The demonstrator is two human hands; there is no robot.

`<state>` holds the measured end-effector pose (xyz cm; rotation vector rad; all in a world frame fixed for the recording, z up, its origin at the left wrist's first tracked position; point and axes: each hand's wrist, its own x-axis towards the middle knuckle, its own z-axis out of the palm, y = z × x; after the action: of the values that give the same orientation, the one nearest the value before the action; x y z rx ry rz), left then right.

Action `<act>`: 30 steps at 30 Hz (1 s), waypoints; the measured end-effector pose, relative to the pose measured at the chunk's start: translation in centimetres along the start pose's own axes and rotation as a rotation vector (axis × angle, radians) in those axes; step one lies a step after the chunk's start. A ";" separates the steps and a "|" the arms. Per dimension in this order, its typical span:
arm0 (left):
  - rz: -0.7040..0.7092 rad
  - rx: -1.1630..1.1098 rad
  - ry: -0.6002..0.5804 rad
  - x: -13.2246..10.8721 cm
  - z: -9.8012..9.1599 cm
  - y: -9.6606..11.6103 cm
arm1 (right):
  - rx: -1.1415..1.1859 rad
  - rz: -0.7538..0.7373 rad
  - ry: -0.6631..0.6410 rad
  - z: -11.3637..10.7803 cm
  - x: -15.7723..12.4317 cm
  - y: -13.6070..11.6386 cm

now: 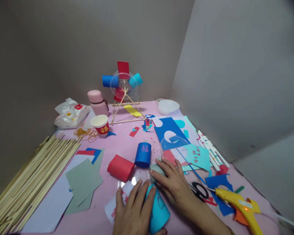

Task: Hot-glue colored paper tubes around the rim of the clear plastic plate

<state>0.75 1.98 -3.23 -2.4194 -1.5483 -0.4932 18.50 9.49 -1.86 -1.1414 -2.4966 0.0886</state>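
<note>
My left hand (136, 207) lies with long fingers over a light-blue paper roll (161, 212), its thumb partly showing at the roll's right side. White paper with red writing (110, 207) sits under its outer fingers. My right hand (173, 182) rests around a grey-green paper roll (155, 169), mostly hidden by the fingers. Between the rolls shows a clear plastic disc (136, 179). A red paper roll (121, 167) and a dark-blue paper roll (143, 155) with a pink character stand at the disc's far edge.
A stick-framed wheel (124, 85) with coloured rolls stands behind. Wooden sticks (31, 182), grey sheets (84, 178) and a paper cup (100, 125) are left. Right are black scissors (200, 191), a yellow glue gun (240, 204) with lit lamp, markers (212, 150) and blue paper (170, 129).
</note>
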 end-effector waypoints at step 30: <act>-0.055 -0.046 0.007 -0.4 0.5 0.1 | 0.003 -0.005 -0.011 0.4 -0.2 0.3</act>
<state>0.75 1.78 -3.82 -2.4118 -1.6216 -0.5531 18.67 9.54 -2.37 -1.1363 -2.5079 0.0979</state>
